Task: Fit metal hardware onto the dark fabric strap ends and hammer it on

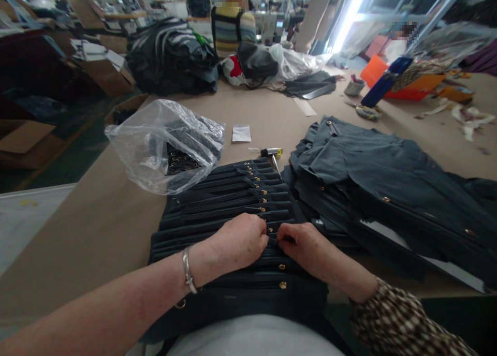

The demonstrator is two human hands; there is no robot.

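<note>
Dark zippered pieces (217, 211) lie overlapped in a row on the table in front of me, with gold zipper sliders (282, 285) along their right side. My left hand (243, 242), with a silver bangle at the wrist, is closed in a pinch over one of the zippers. Facing it, my right hand (305, 245) pinches too, its fingertips almost meeting the left ones. Between them shows a bit of a dark, narrow zipper pull (273, 239), mostly hidden by the fingers. A gold ring (180, 303) shows on the nearest piece.
A clear plastic bag (155, 149) lies on the left over more dark parts. Beyond the row are a screwdriver (271, 152) and a white paper square (241, 133). Dark cut panels (368, 164) are heaped at right. An orange box (415, 87) stands farther back; a person (233, 27) sits behind.
</note>
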